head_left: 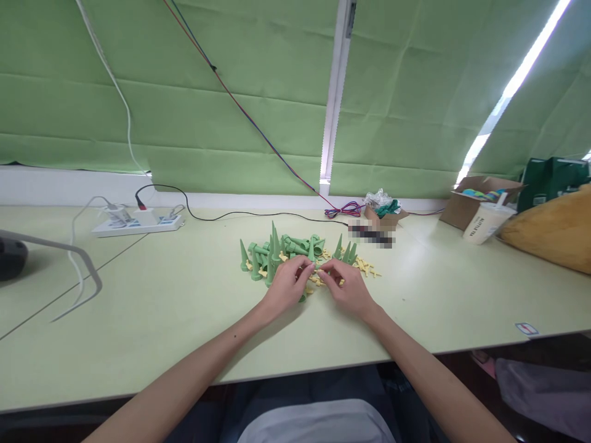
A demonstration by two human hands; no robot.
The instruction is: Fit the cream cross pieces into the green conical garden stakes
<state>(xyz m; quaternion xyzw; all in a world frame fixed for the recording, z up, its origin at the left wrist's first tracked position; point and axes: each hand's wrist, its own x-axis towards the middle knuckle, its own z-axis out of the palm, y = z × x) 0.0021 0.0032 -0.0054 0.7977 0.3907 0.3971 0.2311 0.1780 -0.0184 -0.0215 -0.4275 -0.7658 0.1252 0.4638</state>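
Both hands meet above the near edge of a heap of plastic parts on the pale tabletop (184,326). The left hand (290,282) has its thumb and forefinger drawn together on a small green piece (317,267), which sits between the fingertips of the two hands and is mostly covered by them. The right hand (346,287) is curled, thumb and forefinger reaching to the same piece from the other side; whether they are closed on it cannot be told.

Green cone-shaped spikes (274,243) stand point up just beyond and to the left of the left hand, with green hollow stakes (298,245) lying tangled behind the fingers. A smaller group of upright green cones (353,253) stands just behind the right hand. Small yellow branched connectors (368,267) are strewn to the right of that hand, and a few more lie among the green parts and beneath the fingers. One green part (303,298) shows just below the left hand.

Farther back are a coil of red and blue wire (344,210) and a small cardboard box (386,219). A lidded drink cup (487,221) is well apart on the right, and a white power strip (138,228) on the left.
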